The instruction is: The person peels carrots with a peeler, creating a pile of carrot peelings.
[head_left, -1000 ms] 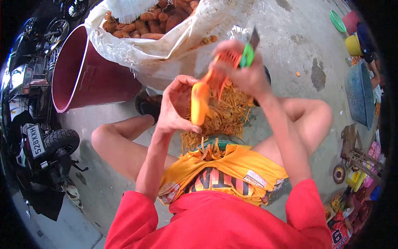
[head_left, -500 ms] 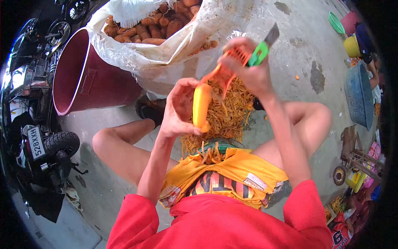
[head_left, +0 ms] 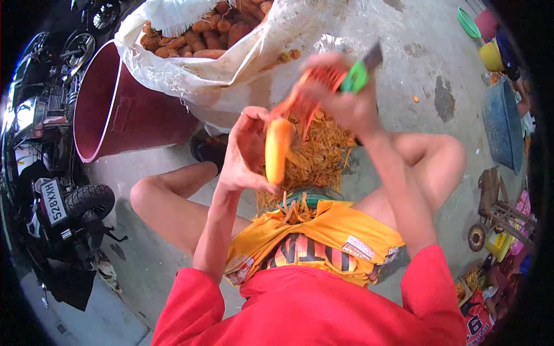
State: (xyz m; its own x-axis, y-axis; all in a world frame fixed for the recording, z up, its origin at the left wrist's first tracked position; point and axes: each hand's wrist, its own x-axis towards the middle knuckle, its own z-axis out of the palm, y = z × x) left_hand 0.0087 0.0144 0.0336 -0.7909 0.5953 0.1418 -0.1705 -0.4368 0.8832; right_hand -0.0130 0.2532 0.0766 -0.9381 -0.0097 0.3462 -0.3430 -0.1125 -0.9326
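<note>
My left hand (head_left: 238, 155) grips a peeled, bright orange carrot (head_left: 277, 153) at its two ends, holding it roughly upright. Against the carrot's top lies an orange plastic peeler (head_left: 295, 106), blurred by motion; my right hand (head_left: 351, 109) is closed around it. A knife with a green handle (head_left: 355, 78) is also in the right hand, its dark blade pointing up and away. Below both hands is a heap of carrot peelings (head_left: 323, 151) between my legs. Some peelings lie on the yellow cloth (head_left: 323, 230) over my lap.
A white sack (head_left: 225, 83) of unpeeled carrots (head_left: 216, 39) stands ahead, beside a large maroon tub (head_left: 144, 118). Parked motorcycles (head_left: 86, 199) line the left. On the right are a blue-grey basin (head_left: 501, 127), a small wheeled cart (head_left: 490, 225) and part of another person (head_left: 522, 95).
The peeler and my right hand have shifted slightly left and toward me along the carrot. My left hand has moved only a little, still holding the carrot.
</note>
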